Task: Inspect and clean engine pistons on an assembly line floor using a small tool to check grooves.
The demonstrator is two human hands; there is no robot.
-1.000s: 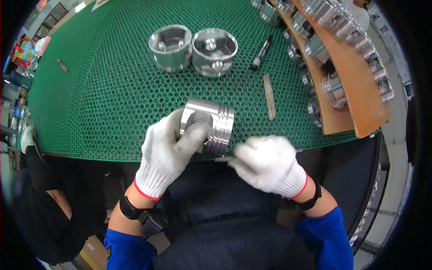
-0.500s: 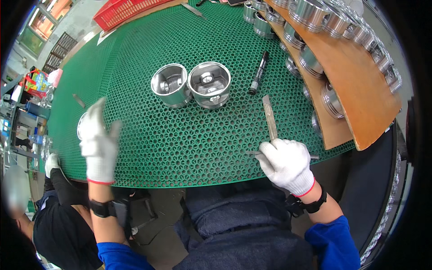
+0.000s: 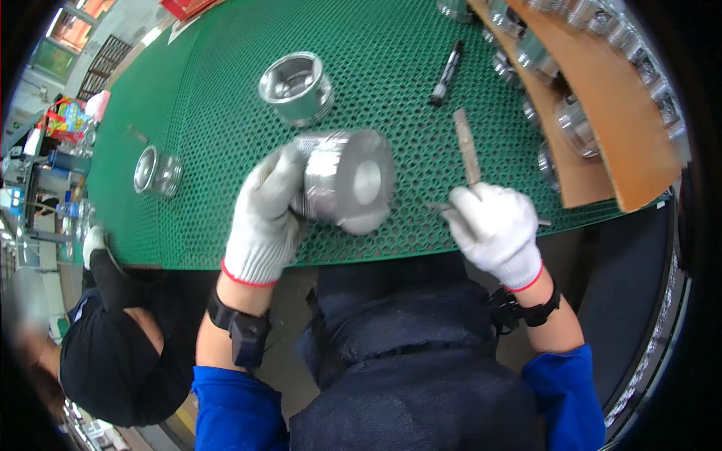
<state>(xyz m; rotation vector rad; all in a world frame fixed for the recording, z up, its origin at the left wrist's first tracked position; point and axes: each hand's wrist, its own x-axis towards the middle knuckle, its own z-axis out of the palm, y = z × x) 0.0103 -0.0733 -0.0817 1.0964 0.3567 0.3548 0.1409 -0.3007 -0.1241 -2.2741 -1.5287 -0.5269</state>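
Observation:
My left hand [image 3: 267, 199], in a white knit glove, is closed around a silver engine piston [image 3: 350, 180]. The piston is raised off the green mat and tilted on its side, its flat crown with a pale round spot facing right. In my right hand [image 3: 492, 225], also gloved, is a flat metal file-like tool [image 3: 467, 146], its blade pointing away from me. A thin metal rod [image 3: 544, 223] crosses the same fist and pokes out on both sides. Beyond the left hand stands another piston [image 3: 297, 90], open end up; a further piston [image 3: 158, 173] sits at the left.
A green perforated mat [image 3: 218, 98] covers the table. A black marker [image 3: 448, 74] lies beyond the file-like tool. At the right, brown boards [image 3: 613, 128] carry several pistons in rows. A red crate [image 3: 186, 6] is at the far edge; a co-worker [image 3: 124, 346] sits at the left.
My left hand has left the piston at the left and come to the middle, where it has picked up the right one of the two pistons. My view has shifted; the right hand keeps its grip.

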